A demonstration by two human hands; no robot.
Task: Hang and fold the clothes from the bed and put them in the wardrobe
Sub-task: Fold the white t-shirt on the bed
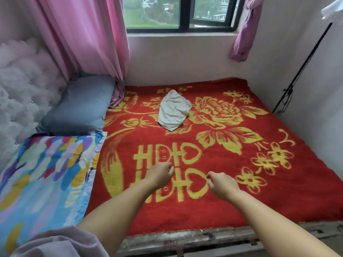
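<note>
Fingers of the left hand (161, 173) are curled inward, gripping nothing. Fingers of the right hand (221, 183) are likewise curled and empty. Both hands hover apart above the red blanket (278, 197) with gold flowers. A crumpled white garment (173, 110) lies well beyond them, toward the window (180, 13). A blue-grey pillow (81, 106) sits left.

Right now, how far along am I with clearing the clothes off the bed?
Nearly done, it seems: only one white garment shows on the red blanket, lying crumpled at the far side near the window. Nothing is in hand; the left hand and right hand hover with curled fingers, holding nothing. Left to do: fetch that garment, fold or hang it, and put it away. The wardrobe is out of view.
</note>
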